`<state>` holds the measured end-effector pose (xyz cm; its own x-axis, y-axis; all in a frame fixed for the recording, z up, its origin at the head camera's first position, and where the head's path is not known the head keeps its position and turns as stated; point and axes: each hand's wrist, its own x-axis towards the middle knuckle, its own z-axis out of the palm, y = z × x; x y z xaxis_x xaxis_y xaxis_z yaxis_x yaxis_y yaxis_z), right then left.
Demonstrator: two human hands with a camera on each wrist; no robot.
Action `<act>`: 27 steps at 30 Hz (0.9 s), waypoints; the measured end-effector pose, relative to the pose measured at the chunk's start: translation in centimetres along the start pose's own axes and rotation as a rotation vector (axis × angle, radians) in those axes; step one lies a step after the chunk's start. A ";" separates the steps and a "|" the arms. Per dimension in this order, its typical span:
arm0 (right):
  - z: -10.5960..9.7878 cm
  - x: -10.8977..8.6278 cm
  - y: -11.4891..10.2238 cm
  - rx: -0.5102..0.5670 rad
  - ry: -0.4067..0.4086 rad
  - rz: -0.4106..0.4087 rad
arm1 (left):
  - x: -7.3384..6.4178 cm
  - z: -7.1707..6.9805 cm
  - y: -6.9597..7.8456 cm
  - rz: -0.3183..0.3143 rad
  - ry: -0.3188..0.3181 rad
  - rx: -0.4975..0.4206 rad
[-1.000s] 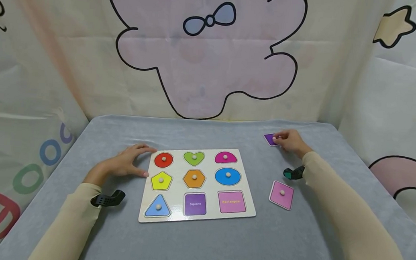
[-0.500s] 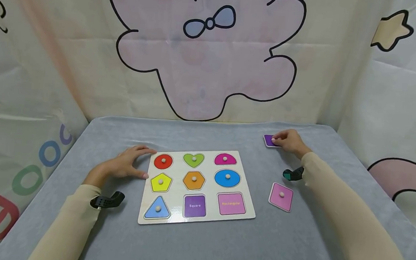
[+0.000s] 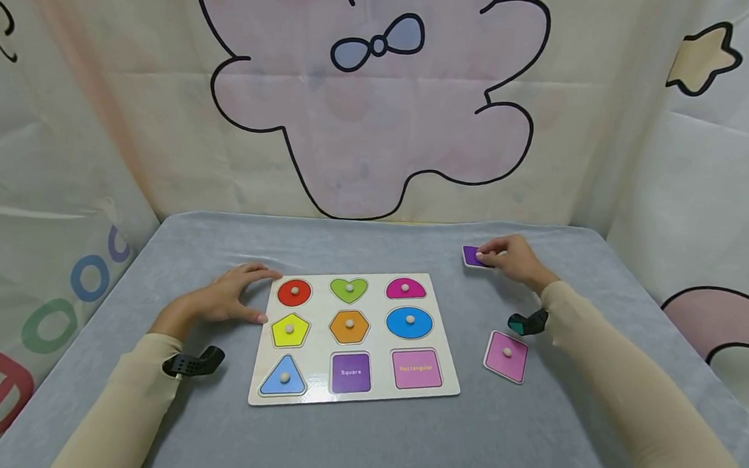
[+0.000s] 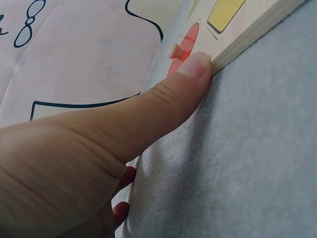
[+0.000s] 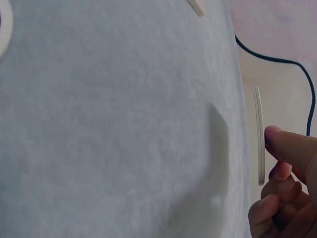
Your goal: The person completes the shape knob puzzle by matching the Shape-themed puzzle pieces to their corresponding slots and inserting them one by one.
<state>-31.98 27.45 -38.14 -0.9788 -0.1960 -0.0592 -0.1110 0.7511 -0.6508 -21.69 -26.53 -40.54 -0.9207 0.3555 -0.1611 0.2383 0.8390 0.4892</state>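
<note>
My right hand (image 3: 515,260) pinches the small knob of a purple square puzzle piece (image 3: 470,256) near the far right of the table. In the right wrist view this piece (image 5: 259,134) appears edge-on, held off the cloth. A white knob puzzle board (image 3: 320,310) lies mid-table. My left hand (image 3: 225,296) touches its left edge, thumb and fingers spread apart. The left wrist view has the thumb (image 4: 166,101) at the board's edge beside the red circle piece (image 4: 189,42). Two bottom recesses are bare, a purple one reading Square (image 3: 351,372) and a pink one reading Rectangular (image 3: 417,368).
A pink puzzle piece (image 3: 500,363) with a knob lies right of the board, below my right wrist. Several coloured pieces sit in the board, among them a blue triangle (image 3: 283,373) and a blue oval (image 3: 408,331). Printed curtains (image 3: 368,139) enclose the grey-blue tablecloth (image 3: 373,444).
The purple piece has turned slightly and moved left with my right hand. My left hand and the board stay in place.
</note>
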 end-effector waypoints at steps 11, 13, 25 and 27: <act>0.8 -1.1 -1.9 -0.003 -0.002 -0.096 | 0.0 0.0 0.0 -0.004 -0.001 -0.003; 1.0 -1.4 -2.5 -0.002 -0.009 -0.122 | 0.0 0.0 0.0 -0.003 -0.002 -0.001; 2.5 -3.2 -5.5 0.036 -0.064 -0.261 | 0.0 -0.1 -0.1 0.016 -0.003 0.012; 2.7 -3.5 -5.7 0.044 -0.071 -0.274 | 0.0 -0.1 -0.1 0.018 0.000 0.010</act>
<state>-27.42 22.09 -36.27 -0.8987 -0.4328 0.0712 -0.3605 0.6365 -0.6818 -21.80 -26.67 -40.51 -0.9162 0.3706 -0.1525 0.2579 0.8365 0.4834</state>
